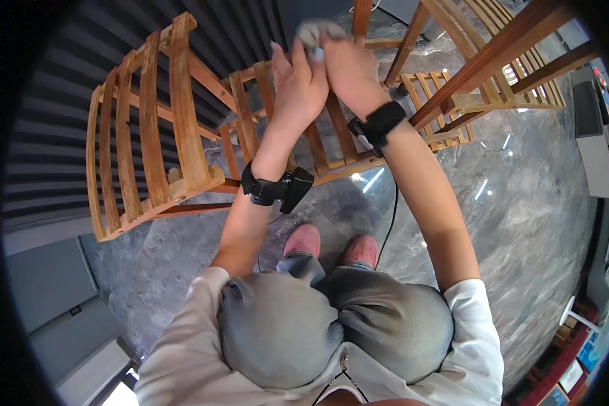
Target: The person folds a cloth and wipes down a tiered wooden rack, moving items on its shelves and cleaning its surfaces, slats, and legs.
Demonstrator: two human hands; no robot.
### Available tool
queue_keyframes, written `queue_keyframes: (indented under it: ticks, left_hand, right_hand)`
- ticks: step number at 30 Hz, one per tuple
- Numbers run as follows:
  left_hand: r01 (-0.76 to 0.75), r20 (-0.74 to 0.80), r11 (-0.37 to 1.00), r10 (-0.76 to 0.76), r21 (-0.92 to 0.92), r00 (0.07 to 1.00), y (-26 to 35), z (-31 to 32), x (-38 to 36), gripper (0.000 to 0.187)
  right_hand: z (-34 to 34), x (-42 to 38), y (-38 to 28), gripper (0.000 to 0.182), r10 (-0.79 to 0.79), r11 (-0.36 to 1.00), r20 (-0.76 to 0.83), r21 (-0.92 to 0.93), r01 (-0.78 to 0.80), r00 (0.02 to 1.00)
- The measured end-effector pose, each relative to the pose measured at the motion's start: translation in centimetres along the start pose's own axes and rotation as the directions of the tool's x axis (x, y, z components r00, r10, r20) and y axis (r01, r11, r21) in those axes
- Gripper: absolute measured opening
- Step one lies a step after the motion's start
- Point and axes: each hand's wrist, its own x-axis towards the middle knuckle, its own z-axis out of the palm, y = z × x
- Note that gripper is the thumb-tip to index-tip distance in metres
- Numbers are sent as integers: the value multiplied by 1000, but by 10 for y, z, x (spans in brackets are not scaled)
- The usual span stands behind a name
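A crumpled grey-and-white cloth (318, 31), smeared by motion, is bunched at the tips of my two hands above the slatted wooden rack (321, 145). My right hand (350, 71) is closed, its curled fingers against the cloth and mostly turned out of sight. Side by side with it, my left hand (299, 88) brings its thumb and a finger to the lower edge of the cloth, while another finger sticks out to the left. Pale blue nails show where the hands meet. Both wrists carry black straps with small devices.
Curved wooden slats (149, 122) rise at the left beside a dark ribbed wall (47, 145). Another slatted wooden piece (514, 68) stands at the upper right. A black cable (394, 220) runs down to the grey marbled floor (521, 237) near pink shoes (361, 250).
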Motion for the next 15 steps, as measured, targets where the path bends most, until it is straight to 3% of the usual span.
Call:
queue_keyframes:
  ticks: [1, 2, 4, 5, 7, 8, 9, 11, 12, 13, 14, 15]
  left_hand:
    - [28, 125, 994, -42, 107, 991, -4, -4, 2, 45]
    - [7, 131, 994, -22, 113, 991, -6, -4, 4, 45]
    - [82, 306, 964, -1, -251, 952, -1, -5, 3, 47]
    - [68, 318, 965, 16, -252, 948, 3, -5, 1, 47]
    - [18, 82, 971, 2, -238, 997, 13, -8, -6, 46]
    - [12, 56, 974, 1, -227, 998, 13, -16, -7, 41]
    - [12, 64, 973, 3, -229, 998, 17, -23, -13, 41]
    - [-17, 277, 979, 74, -205, 958, 26, -37, -24, 39]
    - [-17, 279, 978, 76, -207, 957, 34, -43, -31, 39]
    - [12, 368, 973, 76, -232, 927, 44, -49, -38, 38]
    - [47, 456, 967, 76, -252, 887, 52, -56, -44, 38]
    - [51, 459, 966, 74, -254, 885, 62, -66, -47, 38]
  right_hand:
    - [3, -2, 2, 12, 3, 1000, 107, 21, -5, 994]
    - [7, -1, 5, 12, 20, 1000, 92, 22, -22, 996]
    - [-6, -2, 5, 13, 12, 980, 213, 193, -54, 977]
    - [-15, -8, 4, 13, 32, 979, 205, 188, -72, 978]
    - [-40, -23, -1, 14, 6, 963, 214, 262, -64, 977]
    - [-46, -27, -8, 14, 15, 964, 221, 255, -73, 975]
    - [-54, -36, -12, 15, -15, 967, 332, 244, -71, 943]
    - [-69, -49, -21, 15, -12, 982, 564, 161, -95, 826]
    - [-98, -62, -19, 14, -230, 966, 596, 46, 253, 770]
    - [-113, -69, -23, 14, -205, 971, 659, 41, 237, 723]
    - [-120, -81, -21, 15, -288, 944, 617, 54, 326, 733]
    - [-122, -86, -8, 12, -423, 897, 607, 386, 216, 673]
